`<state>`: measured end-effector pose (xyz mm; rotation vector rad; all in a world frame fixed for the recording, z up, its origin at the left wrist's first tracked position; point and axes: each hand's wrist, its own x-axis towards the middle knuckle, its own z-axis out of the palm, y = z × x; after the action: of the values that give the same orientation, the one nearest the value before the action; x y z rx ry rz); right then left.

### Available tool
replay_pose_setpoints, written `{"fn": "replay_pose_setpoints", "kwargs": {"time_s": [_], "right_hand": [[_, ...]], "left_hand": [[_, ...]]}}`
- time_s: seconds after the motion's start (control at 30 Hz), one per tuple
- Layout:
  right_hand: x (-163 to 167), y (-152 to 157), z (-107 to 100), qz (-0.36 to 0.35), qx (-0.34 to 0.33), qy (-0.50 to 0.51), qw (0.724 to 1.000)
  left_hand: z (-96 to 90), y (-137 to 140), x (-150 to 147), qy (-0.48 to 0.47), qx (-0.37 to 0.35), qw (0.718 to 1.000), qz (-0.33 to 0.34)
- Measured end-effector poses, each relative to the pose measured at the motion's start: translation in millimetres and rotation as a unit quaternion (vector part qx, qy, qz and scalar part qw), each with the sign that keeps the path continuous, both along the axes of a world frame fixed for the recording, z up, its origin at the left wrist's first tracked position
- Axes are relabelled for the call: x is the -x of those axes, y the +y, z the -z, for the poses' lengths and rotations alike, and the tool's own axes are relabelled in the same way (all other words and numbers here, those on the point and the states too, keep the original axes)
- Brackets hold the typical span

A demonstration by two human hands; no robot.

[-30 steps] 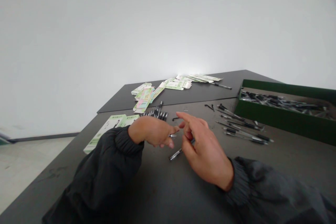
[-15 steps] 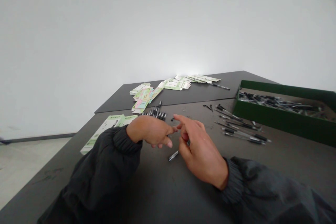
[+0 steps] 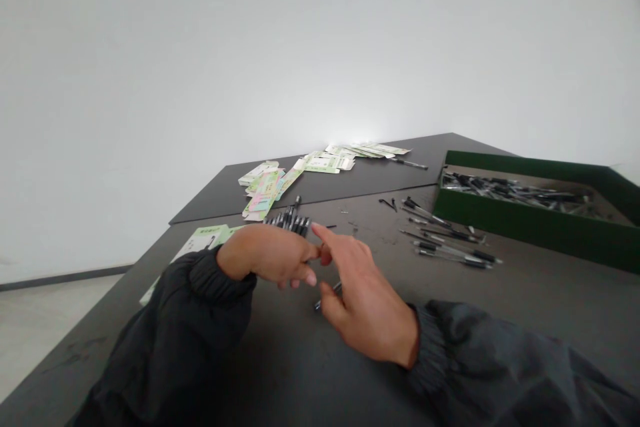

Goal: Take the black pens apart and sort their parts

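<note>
My left hand point(image 3: 273, 253) is palm down just in front of a bunch of black-capped pens point(image 3: 289, 219) on the dark table. Its fingers curl under, and whatever they may hold is hidden. My right hand point(image 3: 367, 300) meets it from the right, the forefinger reaching to the left hand's fingers. The thumb stands apart from that forefinger, with nothing visible between them. Partly covered by the right hand, a pen point(image 3: 319, 305) lies on the table. Beyond the left forearm are white-and-green cartons point(image 3: 205, 238), partly hidden by the sleeve.
A green box point(image 3: 530, 223) of many pens stands at the right. Beside it lie several loose pens point(image 3: 450, 253) and small black clips point(image 3: 387, 203). Flattened cartons point(image 3: 265, 193) are spread towards the back, with another pen point(image 3: 413, 163). The wall point(image 3: 320, 47) rises behind.
The whole view has shifted slightly, so things sit further left. My right hand has moved left, its thumb and forefinger now further apart. My left hand has moved a little left too.
</note>
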<state>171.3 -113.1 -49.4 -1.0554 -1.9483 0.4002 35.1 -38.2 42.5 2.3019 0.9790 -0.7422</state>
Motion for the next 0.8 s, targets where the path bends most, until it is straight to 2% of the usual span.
{"fn": "replay_pose_setpoints", "kwargs": {"time_s": [0.13, 0.23, 0.37, 0.5, 0.67, 0.8], "right_hand": [[-3.0, 0.9, -3.2, 0.053, -0.029, 0.036, 0.998], [-2.5, 2.4, -0.6, 0.042, -0.034, 0.045, 0.998], [1.8, 1.0, 2.6, 0.015, -0.008, 0.034, 0.999], [4.0, -3.7, -0.3, -0.017, -0.001, 0.014, 1.000], [0.6, -3.1, -3.1, 0.042, -0.030, 0.037, 0.998], [-0.8, 1.0, 1.5, 0.040, -0.037, 0.038, 0.998]], "left_hand": [[-2.7, -2.2, -2.9, 0.039, 0.027, 0.999, -0.011], [-3.2, -3.2, -4.4, 0.040, 0.024, 0.999, -0.013], [-2.1, -1.9, -3.0, 0.042, 0.025, 0.999, -0.023], [0.8, 2.5, 3.0, 0.014, 0.030, 0.998, -0.045], [1.3, 1.5, 3.8, -0.001, 0.048, 0.999, -0.017], [-1.8, -1.7, 0.3, 0.024, 0.032, 0.999, -0.011]]}}
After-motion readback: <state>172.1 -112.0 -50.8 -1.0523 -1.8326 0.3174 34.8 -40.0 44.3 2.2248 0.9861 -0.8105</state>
